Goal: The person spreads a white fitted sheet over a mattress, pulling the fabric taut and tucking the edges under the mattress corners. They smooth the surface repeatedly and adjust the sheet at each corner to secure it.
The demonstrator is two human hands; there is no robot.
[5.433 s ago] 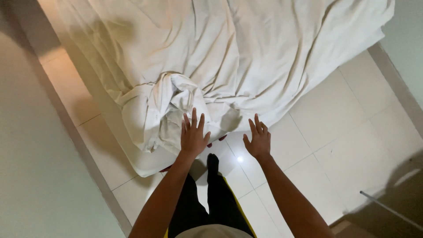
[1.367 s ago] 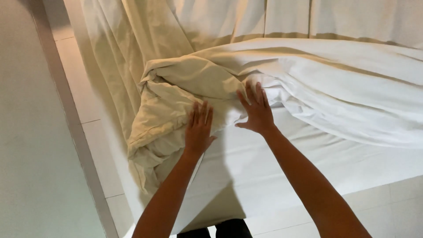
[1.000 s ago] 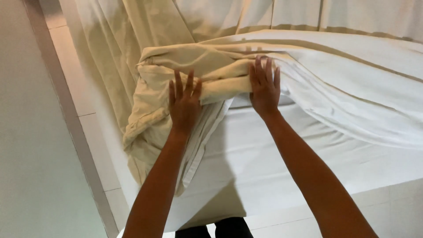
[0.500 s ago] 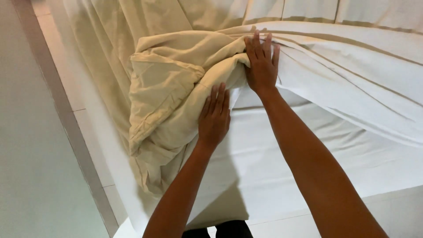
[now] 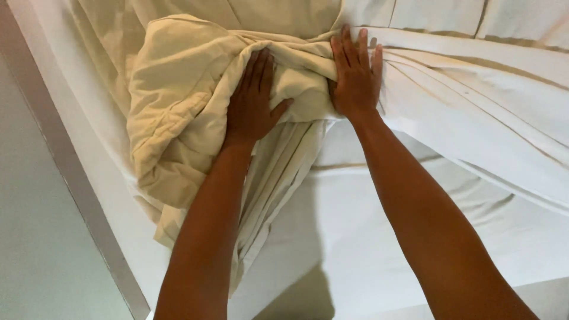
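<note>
My left hand (image 5: 252,101) lies flat on the bunched cream quilted duvet (image 5: 178,118), palm down, fingers spread and pointing away from me, thumb out to the right. It grips nothing, it only presses on the soft bundle. My right hand (image 5: 354,77) is also flat with fingers close together and stretched, and it presses on the place where the bundle meets the pleated white top sheet (image 5: 474,112). No pinch there either, as far as I can see; the fingertips reach up to the edge of the fold.

The duvet bundle is on the left part of the bed, directly under and to the left of my left hand. Its long axis goes approx. from far to near, along the left edge of the mattress, and a loose tail hangs down toward me beside my left forearm. So the bulk lies left of both hands, and the left hand is clearly the nearer one; the right hand touches only the bundle's right end.

The white sheet runs from my right hand to the right in long folds, slanting a little toward me. Below it the smooth white fitted sheet (image 5: 367,237) covers the mattress between my two arms. At far left there is a pale wall w/ a grey skirting strip (image 5: 77,195) running diagonal.
</note>
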